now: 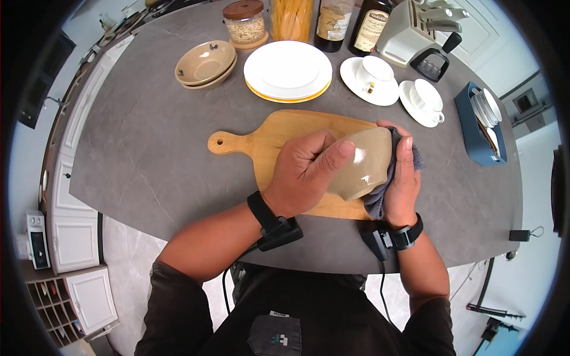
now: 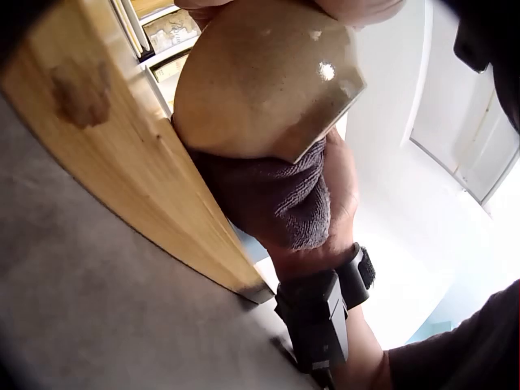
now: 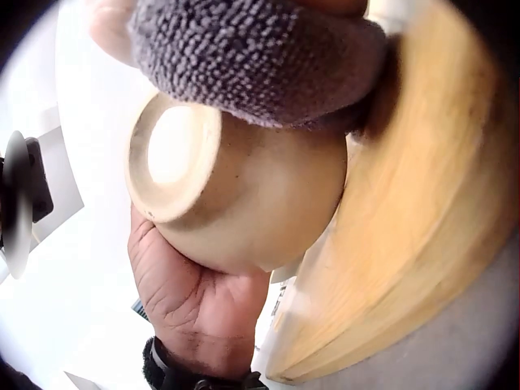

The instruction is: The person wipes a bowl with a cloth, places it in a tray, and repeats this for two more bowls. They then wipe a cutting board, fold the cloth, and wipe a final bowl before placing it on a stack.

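A glossy tan ceramic bowl (image 1: 363, 165) is held tilted on its side above the wooden cutting board (image 1: 270, 127). My left hand (image 1: 306, 169) grips it, thumb lying along the bowl's wall. On the other side, my right hand (image 1: 405, 187) holds a dark grey cloth (image 1: 376, 199) against the bowl. The right wrist view shows the bowl's round foot (image 3: 207, 166) facing that camera, the left hand (image 3: 199, 296) under the wall and the terry cloth (image 3: 244, 57) over the upper part. In the left wrist view, the cloth (image 2: 288, 199) bunches below the bowl's edge.
Behind the board stand two stacked tan bowls (image 1: 205, 64), white plates (image 1: 288, 68) and two cups on saucers (image 1: 374, 71). A jar of grains (image 1: 244, 26), pasta, dark bottles (image 1: 371, 29) and a knife block (image 1: 409, 32) line the back. A blue bin (image 1: 481, 133) stands right.
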Tool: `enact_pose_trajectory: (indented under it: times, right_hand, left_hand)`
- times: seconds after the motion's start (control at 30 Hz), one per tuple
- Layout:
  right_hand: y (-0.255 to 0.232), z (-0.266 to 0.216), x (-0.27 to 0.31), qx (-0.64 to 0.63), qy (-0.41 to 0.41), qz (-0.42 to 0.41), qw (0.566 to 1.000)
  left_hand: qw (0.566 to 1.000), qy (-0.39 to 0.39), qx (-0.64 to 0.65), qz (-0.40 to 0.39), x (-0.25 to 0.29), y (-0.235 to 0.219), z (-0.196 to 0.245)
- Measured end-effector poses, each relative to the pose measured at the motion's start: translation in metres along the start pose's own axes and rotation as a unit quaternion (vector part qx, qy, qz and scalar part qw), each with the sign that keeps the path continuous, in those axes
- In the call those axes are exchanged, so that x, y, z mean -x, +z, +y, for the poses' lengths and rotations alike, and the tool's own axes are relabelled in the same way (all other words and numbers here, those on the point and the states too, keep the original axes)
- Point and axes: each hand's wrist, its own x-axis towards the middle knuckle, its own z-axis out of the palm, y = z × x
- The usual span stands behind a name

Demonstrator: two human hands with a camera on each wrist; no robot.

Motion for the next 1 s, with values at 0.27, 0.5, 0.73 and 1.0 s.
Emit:
enact_pose_trajectory:
  times: [0.27, 0.5, 0.73, 1.0]
  right_hand:
    - [-0.013, -0.024, -0.001, 0.265, -0.270, -0.098, 0.921]
    - [-0.013, -0.006, -0.001, 0.206, -0.310, -0.078, 0.925]
    - [0.000, 0.011, -0.008, 0.121, -0.098, 0.029, 0.987]
    - [0.012, -0.001, 0.008, 0.232, -0.248, 0.021, 0.941]
  left_hand:
    - [0.997, 0.043, -0.039, -0.049, -0.002, -0.004, 0.002]
    - [0.993, 0.068, -0.076, -0.067, -0.001, -0.005, 0.005]
    - [0.993, -0.061, 0.095, 0.039, -0.010, -0.004, 0.004]
    - [0.999, -0.024, 0.038, 0.015, 0.000, 0.006, 0.001]
